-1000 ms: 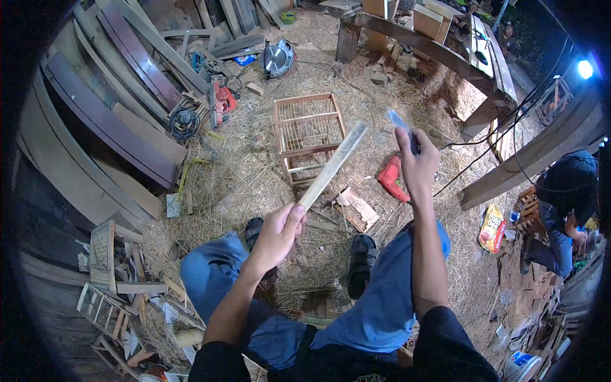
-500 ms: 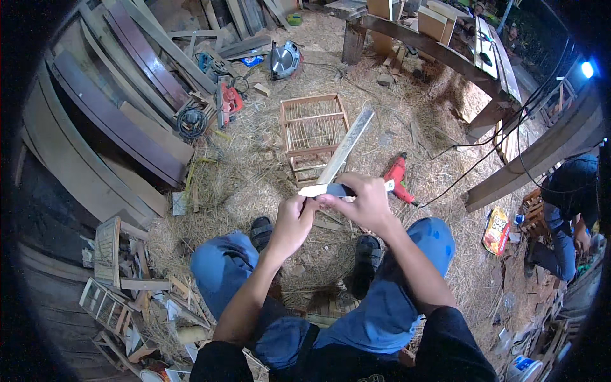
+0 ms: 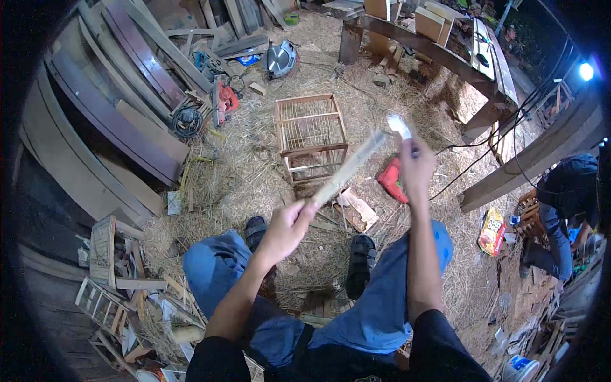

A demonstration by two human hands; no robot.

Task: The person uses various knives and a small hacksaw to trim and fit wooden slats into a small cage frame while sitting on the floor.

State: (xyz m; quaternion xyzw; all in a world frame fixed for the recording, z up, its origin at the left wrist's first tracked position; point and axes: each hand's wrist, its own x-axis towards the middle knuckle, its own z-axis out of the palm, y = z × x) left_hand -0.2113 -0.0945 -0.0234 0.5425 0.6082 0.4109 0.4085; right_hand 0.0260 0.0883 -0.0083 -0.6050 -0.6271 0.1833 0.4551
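Note:
My left hand (image 3: 285, 230) is closed around the near end of a pale wooden strip (image 3: 354, 167), which slants up and away to the right. My right hand (image 3: 417, 167), smeared by motion, grips a knife (image 3: 399, 126) with a bright, broad blade and a dark handle. The blade stands apart from the strip, beyond its far end and to the right. On the straw-strewn ground ahead sits a wooden cage (image 3: 310, 153) with thin bars. A red power tool (image 3: 392, 181) lies to its right, partly hidden by my right arm. Nearer is a small broken board (image 3: 358, 210).
Long planks (image 3: 118, 114) lean at the left. A circular saw (image 3: 280, 60) and a red tool (image 3: 225, 102) lie farther off. Heavy timbers (image 3: 433, 54) stand at the back right with cables hanging. Another person (image 3: 560, 216) crouches at the right near a yellow-red packet (image 3: 492, 232).
My right hand has swung up and away to the right with the knife, off the strip. The strip stays in my left hand, its far end shifted slightly nearer and right.

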